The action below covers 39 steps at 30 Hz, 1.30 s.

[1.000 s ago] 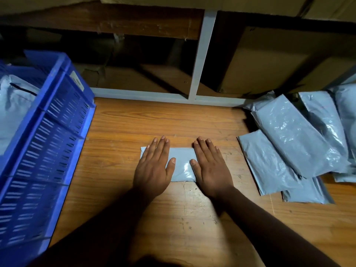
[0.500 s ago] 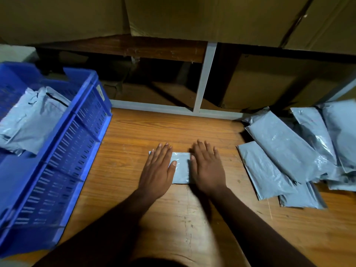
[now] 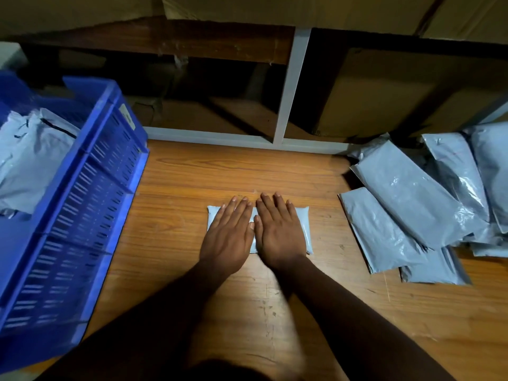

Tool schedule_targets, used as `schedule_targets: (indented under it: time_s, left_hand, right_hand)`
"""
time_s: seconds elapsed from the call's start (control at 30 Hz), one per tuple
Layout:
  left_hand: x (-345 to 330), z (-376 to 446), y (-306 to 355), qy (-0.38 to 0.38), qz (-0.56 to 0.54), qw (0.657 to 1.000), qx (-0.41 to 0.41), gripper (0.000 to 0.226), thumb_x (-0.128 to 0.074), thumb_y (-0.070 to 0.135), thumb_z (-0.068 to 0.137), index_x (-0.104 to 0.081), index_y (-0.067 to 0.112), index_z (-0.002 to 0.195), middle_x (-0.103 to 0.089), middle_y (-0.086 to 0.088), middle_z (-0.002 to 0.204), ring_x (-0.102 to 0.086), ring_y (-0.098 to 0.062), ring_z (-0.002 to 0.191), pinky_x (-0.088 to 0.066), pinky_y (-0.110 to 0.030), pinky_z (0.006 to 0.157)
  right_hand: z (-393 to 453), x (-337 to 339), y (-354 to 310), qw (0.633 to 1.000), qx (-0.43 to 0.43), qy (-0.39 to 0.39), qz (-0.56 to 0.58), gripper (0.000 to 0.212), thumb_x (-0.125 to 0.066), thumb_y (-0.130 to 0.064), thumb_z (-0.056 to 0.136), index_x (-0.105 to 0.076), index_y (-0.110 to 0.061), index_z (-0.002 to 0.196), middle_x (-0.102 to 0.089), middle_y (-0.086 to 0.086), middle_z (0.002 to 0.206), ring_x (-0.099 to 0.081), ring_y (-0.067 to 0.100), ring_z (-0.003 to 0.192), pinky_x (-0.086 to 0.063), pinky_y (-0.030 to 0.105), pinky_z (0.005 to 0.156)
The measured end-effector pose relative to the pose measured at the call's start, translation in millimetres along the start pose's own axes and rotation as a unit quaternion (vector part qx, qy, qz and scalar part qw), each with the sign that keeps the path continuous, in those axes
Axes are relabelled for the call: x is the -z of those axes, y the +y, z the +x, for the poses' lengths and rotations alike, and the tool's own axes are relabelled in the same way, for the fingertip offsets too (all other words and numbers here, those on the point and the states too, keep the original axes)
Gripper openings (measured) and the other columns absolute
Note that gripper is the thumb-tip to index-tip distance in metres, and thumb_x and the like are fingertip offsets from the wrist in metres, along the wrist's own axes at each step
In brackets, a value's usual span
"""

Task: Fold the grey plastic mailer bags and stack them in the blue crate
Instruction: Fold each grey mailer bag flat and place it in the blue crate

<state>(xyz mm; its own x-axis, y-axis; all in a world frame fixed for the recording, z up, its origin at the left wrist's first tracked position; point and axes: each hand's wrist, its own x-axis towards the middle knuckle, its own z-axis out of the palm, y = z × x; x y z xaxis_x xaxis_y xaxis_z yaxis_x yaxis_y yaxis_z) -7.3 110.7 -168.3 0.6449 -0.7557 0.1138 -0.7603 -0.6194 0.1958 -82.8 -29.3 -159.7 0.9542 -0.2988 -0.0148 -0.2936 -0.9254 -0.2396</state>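
Hands, left hand [image 3: 229,237] and right hand [image 3: 277,235], press flat-fingered on one folded grey plastic mailer bag [image 3: 302,229] mid-table. Blue slatted plastic crate [image 3: 90,204] holds some bags; unfolded grey mailer pile [image 3: 406,204] remains.

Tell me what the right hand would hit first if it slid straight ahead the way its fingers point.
Bare wooden tabletop, then probably the white metal shelf rail at the table's back edge; the right hand meets nothing sooner.

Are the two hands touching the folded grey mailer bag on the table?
Touching. The head view shows the left hand and right hand lying flat, fingers straight, on top of the folded mailer bag, with its edges showing on either side.
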Motion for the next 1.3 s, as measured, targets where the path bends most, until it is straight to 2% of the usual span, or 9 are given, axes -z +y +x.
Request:
schedule_targets:
  time_s: [0.17,0.37,0.53,0.7,0.8,0.93,1.0,1.13,1.3]
  left_hand:
    - [1,-5,-6,-0.024,-0.016,0.999,0.019,0.058,-0.02,0.041,0.111,-0.026,0.014,0.163,-0.019,-0.001,0.171,-0.006,-0.017,0.159,-0.006,-0.038,0.129]
    - [12,-2,-10,-0.079,-0.076,0.994,0.029,0.068,0.003,0.05,0.103,-0.005,0.022,0.165,0.007,0.007,0.171,0.011,-0.012,0.158,0.005,-0.041,0.129]
    - [22,10,-48,-0.019,-0.122,0.983,0.133,0.054,-0.044,0.007,0.1,-0.047,0.021,0.152,-0.046,0.001,0.155,-0.037,-0.024,0.146,-0.021,-0.04,0.12]
    - [57,29,-66,-0.119,-0.168,0.975,0.082,0.036,-0.065,0.021,0.098,-0.064,0.025,0.134,-0.06,0.005,0.119,-0.053,-0.023,0.121,-0.038,-0.038,0.106]
    - [85,38,-72,-0.071,-0.212,0.972,0.075,0.017,-0.068,0.023,0.097,-0.075,0.028,0.111,-0.06,0.013,0.102,-0.058,-0.014,0.104,-0.049,-0.042,0.095]
    - [120,28,-70,0.079,-0.258,0.962,0.04,0.013,-0.071,0.024,0.095,-0.075,0.028,0.107,-0.058,0.018,0.107,-0.053,-0.002,0.109,-0.046,-0.024,0.09]
    - [124,11,-68,0.102,-0.244,0.964,0.009,0.014,-0.074,0.02,0.093,-0.075,0.026,0.105,-0.059,0.016,0.11,-0.051,-0.003,0.113,-0.044,-0.021,0.09]
    - [90,-21,-75,0.018,-0.165,0.986,-0.019,0.013,-0.079,0.023,0.089,-0.077,0.027,0.101,-0.061,0.013,0.118,-0.054,-0.011,0.116,-0.045,-0.031,0.089]
    - [61,-45,-75,-0.018,-0.161,0.987,-0.014,0.015,-0.07,0.023,0.084,-0.073,0.031,0.097,-0.057,0.014,0.131,-0.054,-0.01,0.124,-0.039,-0.02,0.094]
  right_hand:
    - [-20,7,28,0.999,-0.029,0.028,0.035,0.061,-0.02,-0.049,0.111,-0.027,-0.017,0.163,-0.019,0.0,0.171,-0.008,0.021,0.16,-0.006,0.046,0.13]
    - [-19,28,46,0.991,-0.007,-0.048,0.122,0.063,-0.018,-0.05,0.108,-0.03,-0.021,0.162,-0.022,-0.003,0.17,-0.014,0.019,0.159,-0.006,0.046,0.128]
    - [-16,55,82,0.992,0.002,-0.032,0.122,0.044,-0.056,-0.029,0.102,-0.058,-0.016,0.143,-0.063,0.006,0.138,-0.057,0.028,0.126,-0.044,0.036,0.105]
    - [-8,78,80,0.988,-0.038,-0.077,0.127,0.036,-0.071,-0.02,0.094,-0.07,-0.023,0.13,-0.07,0.002,0.116,-0.063,0.024,0.11,-0.051,0.035,0.091]
    - [-8,99,77,0.987,-0.024,-0.028,0.157,0.032,-0.072,-0.018,0.094,-0.072,-0.025,0.125,-0.065,-0.008,0.105,-0.062,0.014,0.101,-0.052,0.032,0.087]
    - [-21,124,75,0.975,0.068,0.163,0.138,0.018,-0.071,-0.013,0.093,-0.076,-0.021,0.109,-0.057,-0.008,0.094,-0.054,0.015,0.092,-0.045,0.031,0.077]
    - [-31,120,72,0.971,0.088,0.193,0.109,0.012,-0.071,-0.012,0.093,-0.074,-0.018,0.103,-0.058,-0.004,0.097,-0.054,0.018,0.093,-0.043,0.032,0.077]
    - [-53,75,76,0.984,0.111,0.109,0.091,0.008,-0.065,-0.021,0.09,-0.072,-0.02,0.094,-0.061,-0.002,0.097,-0.059,0.026,0.089,-0.047,0.039,0.074]
    - [-66,61,68,0.988,0.101,0.052,0.105,0.015,-0.064,-0.037,0.094,-0.076,-0.029,0.098,-0.062,-0.009,0.098,-0.058,0.017,0.089,-0.047,0.038,0.076]
